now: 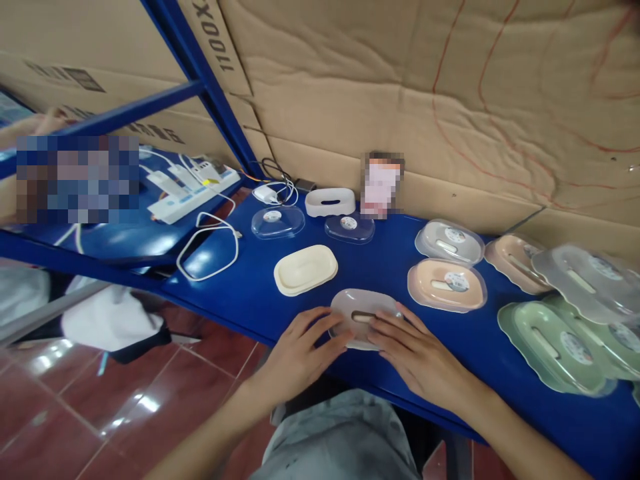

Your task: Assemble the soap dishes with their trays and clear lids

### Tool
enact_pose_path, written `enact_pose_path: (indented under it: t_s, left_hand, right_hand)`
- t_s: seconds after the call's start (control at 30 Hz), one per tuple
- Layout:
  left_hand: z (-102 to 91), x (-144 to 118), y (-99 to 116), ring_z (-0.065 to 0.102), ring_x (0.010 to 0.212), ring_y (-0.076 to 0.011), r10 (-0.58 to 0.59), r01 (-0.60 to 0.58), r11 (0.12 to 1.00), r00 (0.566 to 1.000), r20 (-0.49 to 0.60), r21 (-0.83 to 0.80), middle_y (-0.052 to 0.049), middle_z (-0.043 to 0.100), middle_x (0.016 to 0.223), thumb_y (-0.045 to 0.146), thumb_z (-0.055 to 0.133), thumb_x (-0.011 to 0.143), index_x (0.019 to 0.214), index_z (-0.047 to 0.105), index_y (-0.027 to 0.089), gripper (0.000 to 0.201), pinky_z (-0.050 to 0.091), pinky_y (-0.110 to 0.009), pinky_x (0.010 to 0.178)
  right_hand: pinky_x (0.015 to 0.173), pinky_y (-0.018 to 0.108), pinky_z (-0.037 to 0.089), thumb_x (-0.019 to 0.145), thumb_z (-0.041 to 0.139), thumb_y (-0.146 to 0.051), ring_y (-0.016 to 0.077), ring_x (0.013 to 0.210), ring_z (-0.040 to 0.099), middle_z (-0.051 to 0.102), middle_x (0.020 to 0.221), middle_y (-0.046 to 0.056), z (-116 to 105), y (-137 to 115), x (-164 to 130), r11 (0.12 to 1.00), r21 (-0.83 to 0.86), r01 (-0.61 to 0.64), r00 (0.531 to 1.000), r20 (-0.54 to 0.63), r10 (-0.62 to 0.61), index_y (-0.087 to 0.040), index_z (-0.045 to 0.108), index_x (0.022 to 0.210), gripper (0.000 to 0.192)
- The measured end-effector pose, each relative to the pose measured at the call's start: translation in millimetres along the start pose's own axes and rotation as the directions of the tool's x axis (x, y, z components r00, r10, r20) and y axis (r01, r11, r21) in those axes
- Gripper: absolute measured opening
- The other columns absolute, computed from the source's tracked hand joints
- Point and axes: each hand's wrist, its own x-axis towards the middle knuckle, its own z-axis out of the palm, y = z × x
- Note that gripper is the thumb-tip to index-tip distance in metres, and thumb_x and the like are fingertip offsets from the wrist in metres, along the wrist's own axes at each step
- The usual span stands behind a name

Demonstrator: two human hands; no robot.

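Observation:
A pale pink-grey soap dish (364, 309) with a slot in its middle lies at the near edge of the blue shelf (380, 267). My left hand (300, 350) holds its left side and my right hand (417, 353) holds its right side, fingers laid over the rim. A cream oval tray (305, 269) lies just beyond it to the left. Two clear lids (278, 222) (349, 228) and a white slotted dish part (330, 201) sit farther back.
Several lidded soap dishes, peach (447, 285) and green (555, 343), crowd the shelf's right end. A white power strip (193, 190) and looped white cable (210, 247) lie at the left. Cardboard (425, 100) backs the shelf. Below left is red tiled floor (100, 413).

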Motion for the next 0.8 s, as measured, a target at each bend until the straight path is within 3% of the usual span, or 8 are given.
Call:
enact_pose_path:
  t_s: [0.1,0.27,0.37,0.47,0.6,0.7,0.8]
  left_hand:
    - [2.9,-2,5,0.069,0.115,-0.026,-0.001,0.0,1.0,0.999,-0.034,-0.017,-0.011,0.077,0.122,0.014,0.07,0.102,0.126,0.071,0.018,0.024,0.06,-0.044,0.102]
    - [-9.6,3,-2,0.071,0.112,-0.0259,-0.013,0.014,0.994,1.0,0.017,-0.105,-0.011,0.077,0.122,0.033,0.065,0.108,0.13,0.07,0.021,0.026,0.06,-0.043,0.097]
    - [-22.4,31,-41,0.073,0.113,-0.0242,-0.046,0.045,0.998,0.998,-0.031,-0.032,-0.011,0.077,0.124,0.026,0.06,0.109,0.137,0.067,0.024,0.029,0.059,-0.04,0.098]
    - [-26.0,78,-105,0.068,0.129,-0.0301,-0.174,0.179,0.974,0.984,-0.049,0.136,-0.014,0.072,0.138,0.029,0.057,0.109,0.142,0.066,0.022,0.036,0.054,-0.048,0.111]
    - [-17.3,134,-179,0.055,0.146,-0.0367,-0.324,0.304,0.927,0.944,0.061,0.22,-0.02,0.058,0.158,0.026,0.064,0.1,0.147,0.062,0.013,0.048,0.045,-0.056,0.121]
    - [-11.1,147,-196,0.057,0.142,-0.0401,-0.342,0.318,0.919,0.937,0.072,0.231,-0.023,0.061,0.153,0.023,0.066,0.097,0.138,0.068,0.011,0.043,0.048,-0.059,0.116]
    - [-7.1,141,-183,0.056,0.142,-0.0387,-0.308,0.291,0.929,0.95,0.042,0.228,-0.023,0.059,0.153,0.025,0.058,0.102,0.142,0.065,0.012,0.042,0.046,-0.059,0.116]
  right_hand:
    - [0.137,0.055,0.03,0.103,0.053,-0.005,0.0204,0.151,0.054,0.067,0.152,0.006,-2,2,-1,0.997,0.075,-0.001,1.0,0.01,0.001,-0.019,0.065,0.138,0.04]
    - [0.136,0.055,0.033,0.104,0.055,-0.011,0.0212,0.149,0.056,0.066,0.152,0.008,-3,2,3,0.996,0.082,-0.019,1.0,0.008,0.018,-0.019,0.067,0.135,0.035]
    - [0.135,0.057,0.033,0.106,0.06,-0.021,0.022,0.146,0.059,0.067,0.151,0.008,-3,2,4,0.998,0.067,-0.009,1.0,0.001,0.009,-0.02,0.068,0.133,0.028]
    - [0.134,0.058,0.037,0.106,0.063,-0.026,0.023,0.144,0.061,0.069,0.149,0.008,0,4,2,0.999,0.045,-0.003,1.0,-0.015,0.003,-0.021,0.069,0.132,0.027]
    - [0.13,0.06,0.043,0.106,0.065,-0.028,0.0258,0.144,0.061,0.068,0.149,0.011,3,9,-2,1.0,-0.005,-0.01,0.998,-0.066,0.01,-0.02,0.067,0.137,0.032]
    - [0.127,0.062,0.046,0.106,0.065,-0.031,0.0275,0.144,0.06,0.066,0.15,0.013,3,11,-3,0.999,-0.028,-0.021,0.997,-0.073,0.019,-0.021,0.063,0.143,0.038]
    - [0.122,0.06,0.052,0.106,0.064,-0.031,0.0296,0.145,0.06,0.066,0.15,0.014,2,12,-3,0.999,-0.03,-0.033,0.997,-0.069,0.031,-0.022,0.065,0.141,0.037]
